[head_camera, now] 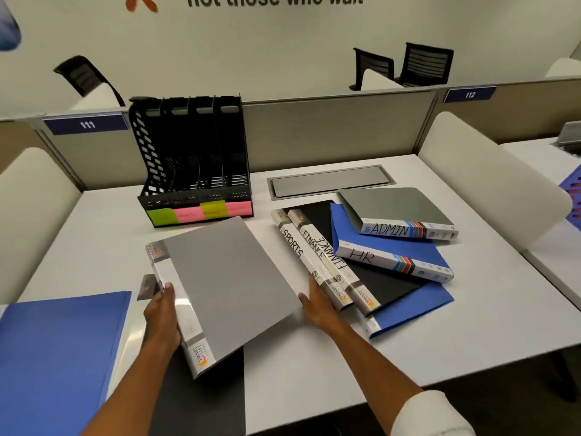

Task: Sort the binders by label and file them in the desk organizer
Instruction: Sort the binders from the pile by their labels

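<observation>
I hold a grey binder (229,284) tilted above the desk. My left hand (162,313) grips its spine edge and my right hand (317,305) holds its right edge. Its label cannot be read. To the right lies a loose pile: the SPORTS binder (306,259), the FINANCE binder (327,258), the blue HR binder (390,256) and the grey ADMIN binder (399,215), on a blue folder (415,309). The black desk organizer (195,165) stands behind, its slots holding nothing, with green and pink sticky labels (201,212) on its front.
A blue folder (59,350) lies at the near left, a dark grey one (201,394) under my arms. A metal cable hatch (330,182) sits in the white desk (471,325). Partition panels close the back, white dividers stand on both sides.
</observation>
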Available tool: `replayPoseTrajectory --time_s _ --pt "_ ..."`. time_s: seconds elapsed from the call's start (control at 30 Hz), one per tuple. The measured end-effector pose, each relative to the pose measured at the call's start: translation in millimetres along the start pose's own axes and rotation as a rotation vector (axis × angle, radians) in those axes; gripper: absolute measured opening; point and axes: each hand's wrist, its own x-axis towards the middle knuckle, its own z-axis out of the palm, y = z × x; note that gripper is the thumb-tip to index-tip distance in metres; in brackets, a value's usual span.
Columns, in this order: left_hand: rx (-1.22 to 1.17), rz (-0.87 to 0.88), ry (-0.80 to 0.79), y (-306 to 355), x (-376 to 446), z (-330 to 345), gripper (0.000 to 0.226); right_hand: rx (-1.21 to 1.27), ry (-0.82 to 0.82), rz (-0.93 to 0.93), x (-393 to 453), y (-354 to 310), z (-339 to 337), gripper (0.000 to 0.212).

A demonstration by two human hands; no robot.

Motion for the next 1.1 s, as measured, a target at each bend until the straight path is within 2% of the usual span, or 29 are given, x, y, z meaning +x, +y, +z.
replayPoseTrajectory --time_s 0.17,0.27,0.63,0.93,1.1 --pt "0.083 -0.014 -0.071 -7 7 18 0.032 -0.05 0.063 -0.018 15 17 -22 0.068" --pt "0.096 -0.019 -0.089 -11 9 34 0.035 -0.003 0.114 -0.043 24 21 -32 0.068" --pt "0.11 -0.044 -0.127 -24 11 83 0.031 0.157 0.204 0.05 61 48 -85 0.065" --pt "0.127 -0.086 -0.195 -48 -3 109 0.029 0.429 0.174 0.117 70 59 -140 0.05" --pt "0.124 -0.11 -0.202 -60 -12 114 0.029 0.577 0.257 0.235 81 72 -167 0.051"
